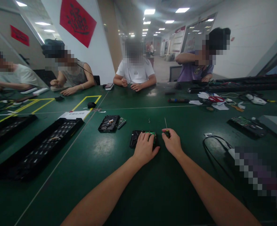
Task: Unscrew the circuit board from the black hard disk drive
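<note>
A black hard drive (pixel 134 140) with a green circuit board lies on the green table in front of me. My left hand (pixel 145 147) rests across its top, fingers stretched out and the thumb by the right edge, hiding much of it. Just right of the drive, my right hand (pixel 172 142) is closed around the handle of a screwdriver (pixel 165 124). Its thin metal shaft points up and away from me, off the drive. Small screws (pixel 149 120) lie beyond the drive. A second hard drive (pixel 108 123) sits farther left, with a loose circuit board (pixel 122 122) against it.
Long black trays (pixel 41 144) stand at the left. Another drive (pixel 247 126), a grey box (pixel 276 124) and a cable (pixel 206 150) are at the right. A dark tool (pixel 178 100) and clutter (pixel 215 99) lie farther back. Several people sit across the table.
</note>
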A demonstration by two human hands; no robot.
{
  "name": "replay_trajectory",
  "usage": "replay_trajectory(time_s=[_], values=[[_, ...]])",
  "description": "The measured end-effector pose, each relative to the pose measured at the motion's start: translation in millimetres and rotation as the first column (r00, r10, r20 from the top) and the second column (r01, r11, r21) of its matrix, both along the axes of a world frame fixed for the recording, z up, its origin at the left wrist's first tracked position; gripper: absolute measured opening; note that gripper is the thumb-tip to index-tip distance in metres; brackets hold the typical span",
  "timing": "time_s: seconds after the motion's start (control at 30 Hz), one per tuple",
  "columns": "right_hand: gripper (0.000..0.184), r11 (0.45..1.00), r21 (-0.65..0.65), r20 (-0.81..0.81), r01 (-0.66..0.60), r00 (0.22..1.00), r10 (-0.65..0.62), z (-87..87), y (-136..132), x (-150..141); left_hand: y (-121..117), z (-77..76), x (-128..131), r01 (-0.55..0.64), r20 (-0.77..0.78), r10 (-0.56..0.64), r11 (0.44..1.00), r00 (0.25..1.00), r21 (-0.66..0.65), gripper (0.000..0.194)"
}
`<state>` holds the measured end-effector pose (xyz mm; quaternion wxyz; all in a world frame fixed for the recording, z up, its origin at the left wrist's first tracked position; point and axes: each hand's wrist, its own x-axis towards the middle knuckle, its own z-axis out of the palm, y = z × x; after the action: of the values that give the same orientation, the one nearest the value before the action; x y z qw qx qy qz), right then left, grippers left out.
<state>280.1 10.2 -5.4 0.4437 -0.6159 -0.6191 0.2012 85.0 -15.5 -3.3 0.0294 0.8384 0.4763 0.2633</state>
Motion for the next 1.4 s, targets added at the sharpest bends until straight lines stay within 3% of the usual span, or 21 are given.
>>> replay_trajectory(time_s=[0.23, 0.57, 0.8, 0.93, 1.0, 1.1, 1.2, 1.4], values=[[0.033, 0.999, 0.035, -0.045, -0.012, 0.999, 0.013, -7.1, 2, 0, 9, -9.0, 0, -0.025, 0.046, 0.024, 1.0, 0.999, 0.014, 0.054], [0.033, 0.994, 0.108, 0.026, -0.001, 1.0, -0.001, -7.5, 7, 3, 7, -4.7, -3, 0.022, 0.007, -0.022, 0.998, 1.0, 0.06, 0.042], [0.048, 0.994, 0.101, -0.098, 0.041, 0.995, -0.031, -22.7, 13, 7, 7, -6.6, -2, 0.002, 0.026, -0.003, 0.999, 1.0, 0.049, 0.04], [0.045, 0.99, 0.132, -0.168, 0.041, 0.986, -0.019, -13.5, 12, 11, 7, -7.1, -2, -0.001, 0.028, 0.0, 0.999, 1.0, 0.044, 0.039], [0.033, 0.967, 0.241, -0.107, 0.077, 0.993, -0.053, -3.8, 10, 14, 7, -7.6, -2, 0.003, 0.026, -0.004, 0.999, 1.0, 0.041, 0.04], [0.014, 0.885, 0.453, 0.049, 0.109, 0.988, -0.147, 9.2, 7, 17, 8, -7.8, -2, -0.001, 0.009, 0.0, 0.999, 1.0, 0.044, 0.041], [0.022, 0.858, 0.501, 0.099, 0.117, 0.977, -0.191, 15.3, 6, 18, 7, -7.2, -2, -0.008, -0.001, 0.008, 0.999, 1.0, 0.048, 0.04], [0.024, 0.846, 0.531, 0.11, 0.049, 0.986, -0.127, 18.9, 2, 16, 7, -7.1, -2, -0.008, 0.003, 0.007, 0.998, 1.0, 0.055, 0.039]])
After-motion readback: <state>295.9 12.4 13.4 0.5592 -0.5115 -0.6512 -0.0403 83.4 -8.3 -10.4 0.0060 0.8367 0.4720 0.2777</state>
